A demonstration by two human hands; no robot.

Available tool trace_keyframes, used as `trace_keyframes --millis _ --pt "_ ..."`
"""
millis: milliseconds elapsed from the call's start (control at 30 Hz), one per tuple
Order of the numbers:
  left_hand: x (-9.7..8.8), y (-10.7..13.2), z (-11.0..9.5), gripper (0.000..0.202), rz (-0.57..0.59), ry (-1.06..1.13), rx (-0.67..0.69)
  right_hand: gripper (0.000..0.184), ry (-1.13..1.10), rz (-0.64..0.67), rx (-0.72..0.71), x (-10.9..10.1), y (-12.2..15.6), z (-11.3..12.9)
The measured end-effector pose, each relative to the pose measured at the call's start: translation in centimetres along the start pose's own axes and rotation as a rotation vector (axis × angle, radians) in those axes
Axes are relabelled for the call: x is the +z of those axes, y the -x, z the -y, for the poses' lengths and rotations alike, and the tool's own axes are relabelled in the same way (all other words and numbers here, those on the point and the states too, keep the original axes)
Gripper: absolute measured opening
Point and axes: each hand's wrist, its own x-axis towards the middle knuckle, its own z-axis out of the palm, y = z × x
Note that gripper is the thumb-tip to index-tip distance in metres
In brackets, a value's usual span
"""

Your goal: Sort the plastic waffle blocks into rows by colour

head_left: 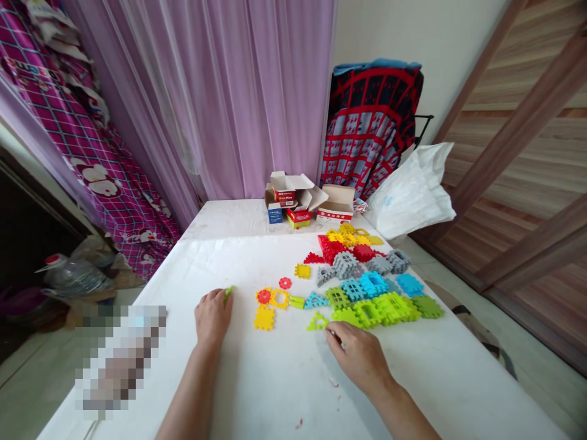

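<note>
My left hand (213, 315) rests on the white table, its fingers closed around a small green plastic building piece (230, 291) that pokes out past the fingertips. To the right, my right hand (360, 354) has its fingers bent and pinched at the corner of a lime green triangular building piece (315, 322). Between the hands lie a yellow square piece (265, 318), a yellow ring-shaped piece (280, 298), a red gear-like piece (285, 283), and small green pieces (297, 302). A blue triangular piece (316, 300) lies just beyond my right hand.
Piles of lime green (397, 308), blue (373, 283), grey (346, 264), red (332, 249) and yellow (347, 235) pieces cover the table's right side. Opened cardboard boxes (337, 205) stand at the back beside a white plastic bag (413, 192). A blurred-out object (123, 360) lies at left.
</note>
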Motion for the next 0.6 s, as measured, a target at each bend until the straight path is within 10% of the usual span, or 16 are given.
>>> trace_keyframes --millis 300,600 --pt "-1.5 5.9 -5.9 0.035 0.427 0.815 0.155 0.033 -0.445 0.016 0.076 0.4 0.9 2.4" --pt "0.2 8.5 -9.6 0.031 0.664 0.832 0.292 0.021 -0.735 0.002 0.256 1.5 1.3 2.6"
